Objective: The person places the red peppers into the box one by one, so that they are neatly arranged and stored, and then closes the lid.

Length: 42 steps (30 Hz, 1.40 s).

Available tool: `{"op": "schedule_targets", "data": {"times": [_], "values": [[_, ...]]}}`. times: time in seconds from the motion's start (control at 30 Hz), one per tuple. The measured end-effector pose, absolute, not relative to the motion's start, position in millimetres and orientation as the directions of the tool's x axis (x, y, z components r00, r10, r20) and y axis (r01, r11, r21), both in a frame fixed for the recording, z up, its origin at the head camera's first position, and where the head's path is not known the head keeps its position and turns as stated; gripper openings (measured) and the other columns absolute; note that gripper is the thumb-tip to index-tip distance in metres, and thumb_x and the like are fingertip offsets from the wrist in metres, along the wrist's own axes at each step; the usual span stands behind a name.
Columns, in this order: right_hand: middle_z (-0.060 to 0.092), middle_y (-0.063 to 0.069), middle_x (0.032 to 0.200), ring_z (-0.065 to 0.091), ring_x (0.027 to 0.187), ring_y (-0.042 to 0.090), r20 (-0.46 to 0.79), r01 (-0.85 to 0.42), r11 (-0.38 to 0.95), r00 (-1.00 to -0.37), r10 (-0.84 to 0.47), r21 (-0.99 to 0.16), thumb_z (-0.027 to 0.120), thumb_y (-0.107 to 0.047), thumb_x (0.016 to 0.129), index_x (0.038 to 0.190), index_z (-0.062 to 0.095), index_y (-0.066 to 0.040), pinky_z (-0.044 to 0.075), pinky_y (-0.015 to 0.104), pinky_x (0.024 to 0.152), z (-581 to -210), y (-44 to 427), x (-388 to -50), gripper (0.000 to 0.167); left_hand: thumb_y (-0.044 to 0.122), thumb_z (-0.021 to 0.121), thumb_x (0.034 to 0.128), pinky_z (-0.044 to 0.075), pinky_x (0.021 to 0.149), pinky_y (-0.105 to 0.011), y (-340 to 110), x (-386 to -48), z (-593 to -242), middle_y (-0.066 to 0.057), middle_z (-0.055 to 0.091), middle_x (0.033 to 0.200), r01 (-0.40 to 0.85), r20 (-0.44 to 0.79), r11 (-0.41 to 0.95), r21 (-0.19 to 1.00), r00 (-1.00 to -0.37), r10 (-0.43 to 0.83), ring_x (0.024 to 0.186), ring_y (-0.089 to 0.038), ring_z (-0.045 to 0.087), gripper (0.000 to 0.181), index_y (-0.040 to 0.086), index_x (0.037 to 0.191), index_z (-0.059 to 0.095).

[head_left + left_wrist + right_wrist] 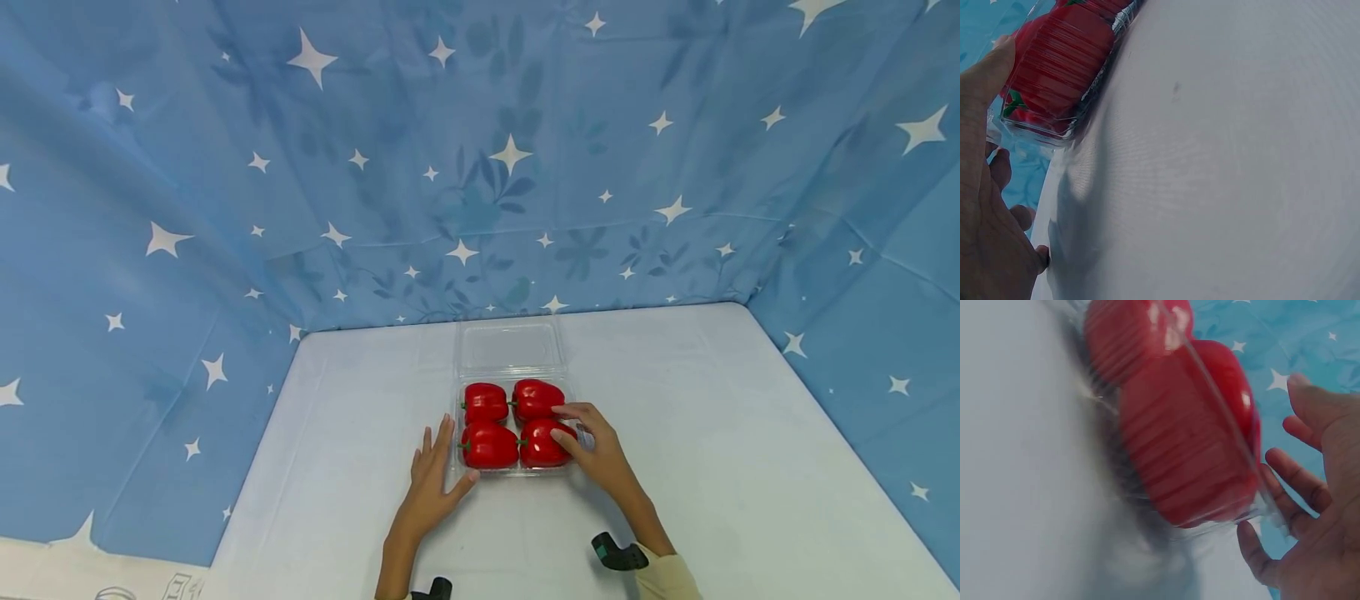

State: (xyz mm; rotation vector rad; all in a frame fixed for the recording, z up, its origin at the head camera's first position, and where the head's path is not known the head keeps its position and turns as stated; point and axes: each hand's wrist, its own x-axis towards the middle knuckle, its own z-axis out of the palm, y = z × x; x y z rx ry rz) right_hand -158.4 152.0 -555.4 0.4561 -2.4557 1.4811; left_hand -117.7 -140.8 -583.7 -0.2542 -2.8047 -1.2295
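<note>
A clear plastic clamshell box (517, 473) lies on the table with its lid (510, 346) folded back. Inside it sit several red bell peppers (489, 446) with green stems, in two rows. Along the box's left side is my left hand (433, 479), its fingers extended and its thumb by the front left corner; in the left wrist view, the thumb (997, 69) lies against the box wall. My right hand (603, 450) is at the right end, thumb and forefinger reaching over the right-hand peppers. The right wrist view shows its fingers (1300, 481) spread beside the box, gripping nothing.
A white cloth (360, 400) covers the table. Blue star-patterned curtains (480, 208) stand behind it and along both sides. The opened lid reaches toward the back edge. A pale printed surface (97, 575) shows at the lower left.
</note>
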Motion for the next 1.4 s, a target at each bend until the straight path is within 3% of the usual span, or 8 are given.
{"op": "schedule_targets", "data": {"times": [0.2,0.37,0.57,0.8,0.97,1.13,1.4], "values": [[0.068,0.013,0.118,0.065,0.105,0.026,0.238,-0.254,0.363,-0.967,-0.089,-0.897,0.063,-0.017,0.095,0.119,0.064,-0.005,0.054,0.052,0.092,-545,161,-168,0.027,0.055,0.061,0.0876,0.009,0.114,-0.072,-140,-116,-582,0.005,0.016,0.164,0.166,0.11,0.669,0.725,-0.986,0.125,0.152,-0.038,0.008,0.087,0.028,0.158,0.016],[0.068,0.015,0.116,0.068,0.101,0.024,0.092,-0.119,0.361,-0.992,-0.091,-0.925,0.061,-0.025,0.097,0.12,0.063,-0.003,0.054,0.045,0.095,-532,170,-185,0.031,0.055,0.061,0.0878,0.008,0.114,-0.072,-140,-117,-581,0.003,0.017,0.164,0.167,0.113,0.667,0.726,-0.986,0.124,0.152,-0.039,0.008,0.088,0.027,0.158,0.016],[0.064,0.021,0.113,0.071,0.093,0.025,-0.122,0.099,0.361,-0.992,-0.042,-0.927,0.059,-0.026,0.098,0.12,0.057,-0.001,0.055,0.047,0.094,-516,180,-215,0.034,0.055,0.061,0.0875,0.009,0.113,-0.072,-141,-118,-581,0.002,0.019,0.164,0.173,0.125,0.656,0.735,-0.985,0.12,0.151,-0.04,0.008,0.088,0.026,0.158,0.017],[0.056,0.024,0.133,0.06,0.119,0.036,-0.312,0.312,0.314,-0.949,0.05,-0.897,0.056,-0.032,0.098,0.137,0.046,-0.003,0.051,0.049,0.1,-509,184,-256,0.05,0.055,0.062,0.0876,0.01,0.113,-0.073,-141,-117,-581,0.001,0.02,0.164,0.178,0.131,0.657,0.733,-0.984,0.121,0.151,-0.041,0.01,0.088,0.025,0.158,0.018],[0.045,0.023,0.146,0.05,0.132,0.037,-0.393,0.39,0.242,-0.919,0.037,-0.888,0.057,-0.03,0.098,0.147,0.036,-0.001,0.047,0.048,0.104,-511,183,-279,0.06,0.054,0.062,0.0877,0.01,0.112,-0.073,-141,-117,-580,0.001,0.019,0.164,0.186,0.137,0.658,0.73,-0.983,0.126,0.151,-0.041,0.01,0.087,0.024,0.158,0.019],[0.042,0.023,0.149,0.046,0.135,0.037,-0.439,0.433,0.162,-0.899,0.001,-0.887,0.057,-0.023,0.099,0.145,0.037,0.003,0.044,0.048,0.108,-516,181,-296,0.057,0.056,0.061,0.0873,0.01,0.113,-0.073,-141,-117,-581,0.003,0.018,0.164,0.183,0.136,0.663,0.726,-0.983,0.123,0.151,-0.04,0.009,0.088,0.026,0.158,0.018],[0.047,0.015,0.136,0.047,0.121,0.028,-0.495,0.493,0.051,-0.869,-0.019,-0.868,0.054,-0.015,0.098,0.143,0.043,0.001,0.045,0.041,0.107,-524,178,-311,0.049,0.057,0.061,0.0875,0.01,0.113,-0.072,-140,-118,-583,0.006,0.016,0.164,0.184,0.133,0.669,0.72,-0.983,0.127,0.152,-0.039,0.007,0.088,0.028,0.158,0.016]]}}
